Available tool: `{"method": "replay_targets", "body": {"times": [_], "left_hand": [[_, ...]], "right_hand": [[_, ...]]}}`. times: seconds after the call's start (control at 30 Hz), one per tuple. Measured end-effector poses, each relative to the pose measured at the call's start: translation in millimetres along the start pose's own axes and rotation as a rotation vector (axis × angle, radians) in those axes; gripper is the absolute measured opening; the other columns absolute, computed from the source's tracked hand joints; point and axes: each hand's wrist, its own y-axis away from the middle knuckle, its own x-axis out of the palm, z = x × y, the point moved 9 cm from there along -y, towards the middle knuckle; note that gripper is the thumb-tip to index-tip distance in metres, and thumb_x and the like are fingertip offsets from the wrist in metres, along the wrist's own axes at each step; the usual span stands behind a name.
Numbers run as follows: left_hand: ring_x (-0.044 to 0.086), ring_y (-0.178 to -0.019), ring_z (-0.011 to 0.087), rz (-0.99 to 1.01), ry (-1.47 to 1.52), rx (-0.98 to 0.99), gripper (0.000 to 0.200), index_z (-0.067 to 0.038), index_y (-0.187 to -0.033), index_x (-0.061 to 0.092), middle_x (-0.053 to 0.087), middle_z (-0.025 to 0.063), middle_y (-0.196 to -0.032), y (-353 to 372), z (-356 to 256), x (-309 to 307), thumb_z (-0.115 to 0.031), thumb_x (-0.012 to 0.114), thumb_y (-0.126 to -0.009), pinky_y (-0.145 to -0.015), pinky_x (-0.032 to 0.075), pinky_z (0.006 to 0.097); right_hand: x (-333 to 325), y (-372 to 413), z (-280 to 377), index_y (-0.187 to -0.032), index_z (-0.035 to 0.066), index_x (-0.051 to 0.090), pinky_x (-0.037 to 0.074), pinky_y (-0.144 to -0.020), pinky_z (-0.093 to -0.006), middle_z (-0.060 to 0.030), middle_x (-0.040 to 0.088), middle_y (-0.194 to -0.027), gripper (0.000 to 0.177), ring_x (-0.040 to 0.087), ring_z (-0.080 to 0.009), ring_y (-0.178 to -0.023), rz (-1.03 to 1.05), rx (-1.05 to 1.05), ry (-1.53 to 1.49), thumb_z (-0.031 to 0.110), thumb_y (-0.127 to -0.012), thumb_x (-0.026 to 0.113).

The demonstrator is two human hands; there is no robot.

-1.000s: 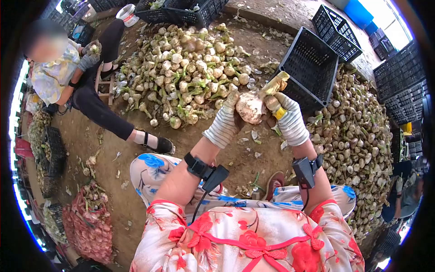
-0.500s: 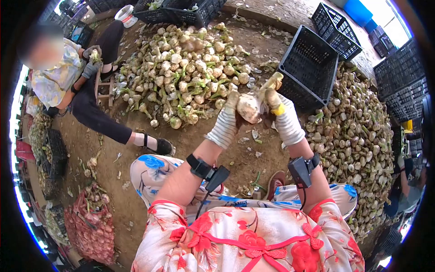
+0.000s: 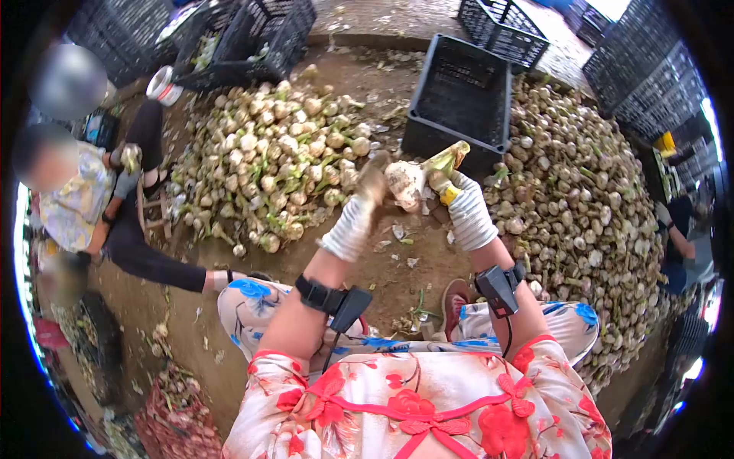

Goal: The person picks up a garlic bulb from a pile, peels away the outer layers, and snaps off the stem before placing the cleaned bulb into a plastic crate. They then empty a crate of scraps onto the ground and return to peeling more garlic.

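Note:
My right hand (image 3: 466,210), in a striped work glove, grips a large garlic bulb (image 3: 403,183) by its cut green stalk (image 3: 445,159). My left hand (image 3: 353,218), also gloved, reaches up against the bulb's left side, its fingers blurred. I hold the bulb above bare dirt, in front of a black plastic crate (image 3: 461,99). A black band with a cable sits on each of my wrists.
A big heap of garlic (image 3: 267,153) lies to the left and another heap (image 3: 589,206) to the right. A seated person (image 3: 92,206) at left holds a bulb. More black crates (image 3: 245,38) stand behind. Red mesh sacks (image 3: 180,413) lie lower left. Another person (image 3: 680,245) is at right.
The view has swung to the right and up. My hands stay on the bulb, and my left hand has moved quickly against its side.

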Motion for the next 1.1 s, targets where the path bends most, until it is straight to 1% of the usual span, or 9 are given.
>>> {"method": "replay_targets", "body": {"times": [0.1, 0.13, 0.17, 0.3, 0.47, 0.63, 0.73, 0.97, 1.1], "left_hand": [[0.053, -0.091, 0.0176, -0.019, -0.688, 0.624, 0.071, -0.007, -0.126, 0.030, 0.050, 0.0101, -0.107, 1.2, 0.3, 21.2, 0.004, 0.067, -0.066, -0.075, 0.051, 0.0334], [0.052, -0.093, 0.0168, -0.001, 0.223, 0.255, 0.065, -0.006, -0.124, 0.032, 0.050, 0.0089, -0.107, -15.2, 28.8, 9.8, 0.003, 0.065, -0.069, -0.077, 0.049, 0.0298], [0.053, -0.092, 0.0166, -0.080, -0.472, 0.577, 0.054, -0.005, -0.121, 0.039, 0.052, 0.0077, -0.105, -1.2, 8.3, 27.2, -0.002, 0.063, -0.073, -0.076, 0.049, 0.0295], [0.058, -0.081, 0.0149, 0.055, -0.191, 0.089, 0.042, -0.005, -0.113, 0.047, 0.059, 0.0064, -0.091, -17.8, 62.8, 62.1, -0.031, 0.053, -0.081, -0.058, 0.050, 0.0297], [0.058, -0.074, 0.0188, 0.233, 0.149, -0.198, 0.064, -0.004, -0.111, 0.048, 0.059, 0.0092, -0.090, -32.8, 104.5, 113.5, -0.059, 0.045, -0.078, -0.054, 0.050, 0.0353], [0.055, -0.086, 0.0173, 0.294, -0.092, -0.371, 0.064, -0.007, -0.123, 0.038, 0.053, 0.0086, -0.101, -39.4, 139.4, 147.0, -0.048, 0.057, -0.076, -0.065, 0.051, 0.0366], [0.052, -0.088, 0.0145, 0.023, -1.165, 0.718, 0.063, -0.002, -0.122, 0.037, 0.051, 0.0087, -0.103, -30.5, 93.5, 158.2, -0.008, 0.071, -0.070, -0.075, 0.047, 0.0254], [0.061, -0.060, 0.0179, 0.195, -0.390, -0.275, 0.035, -0.005, -0.114, 0.048, 0.060, 0.0116, -0.094, -67.0, 134.8, 146.3, -0.019, 0.056, -0.083, -0.048, 0.052, 0.0307], [0.059, -0.069, 0.0121, 0.011, -0.690, 0.010, 0.029, -0.007, -0.112, 0.052, 0.061, 0.0048, -0.089, -74.5, 112.9, 139.8, -0.022, 0.049, -0.088, -0.057, 0.051, 0.0262]], "right_hand": [[-18.0, 17.6, 15.4, -0.097, 0.002, 0.058, 0.043, -0.057, -0.0198, 0.0007, 0.059, -0.080, 0.024, 0.050, -0.0037, -0.066, -0.053, -0.073, -0.055, 0.022, -0.083, 0.060], [-24.2, 23.5, 20.6, -0.097, 0.001, 0.058, 0.043, -0.057, -0.0203, 0.0003, 0.059, -0.080, 0.023, 0.050, -0.0043, -0.066, -0.087, -0.079, 0.006, 0.019, -0.083, 0.059], [-32.9, 29.5, 23.1, -0.098, 0.000, 0.058, 0.043, -0.058, -0.0209, -0.0002, 0.059, -0.080, 0.022, 0.049, -0.0050, -0.065, -0.124, -0.082, 0.065, 0.015, -0.083, 0.059], [-90.3, 34.3, 27.0, -0.101, -0.001, 0.057, 0.043, -0.060, -0.0215, -0.0017, 0.058, -0.080, 0.021, 0.049, -0.0068, -0.067, -0.271, -0.455, 0.502, 0.009, -0.083, 0.056], [-129.8, 60.2, 36.0, -0.104, 0.002, 0.057, 0.045, -0.065, -0.0220, -0.0033, 0.055, -0.096, 0.025, 0.052, -0.0080, -0.077, -0.164, -0.335, -0.063, 0.009, -0.080, 0.058], [-165.8, 77.2, 25.0, -0.097, 0.002, 0.060, 0.047, -0.061, -0.0218, -0.0008, 0.059, -0.087, 0.023, 0.056, -0.0090, -0.076, -0.186, -0.251, -0.276, 0.013, -0.078, 0.064], [-181.5, 96.7, 32.6, -0.093, 0.001, 0.061, 0.046, -0.061, -0.0209, 0.0003, 0.061, -0.081, 0.020, 0.055, -0.0070, -0.071, -0.313, -0.337, -0.216, 0.013, -0.078, 0.064], [-217.6, 108.1, 6.3, -0.100, 0.002, 0.059, 0.048, -0.061, -0.0223, -0.0010, 0.061, -0.084, 0.023, 0.057, -0.0083, -0.071, -0.307, -0.339, -0.470, 0.013, -0.079, 0.062], [-213.4, 101.4, -1.4, -0.099, 0.002, 0.059, 0.047, -0.060, -0.0215, -0.0006, 0.061, -0.082, 0.020, 0.057, -0.0082, -0.070, -0.271, -0.345, -0.549, 0.008, -0.080, 0.059]]}}
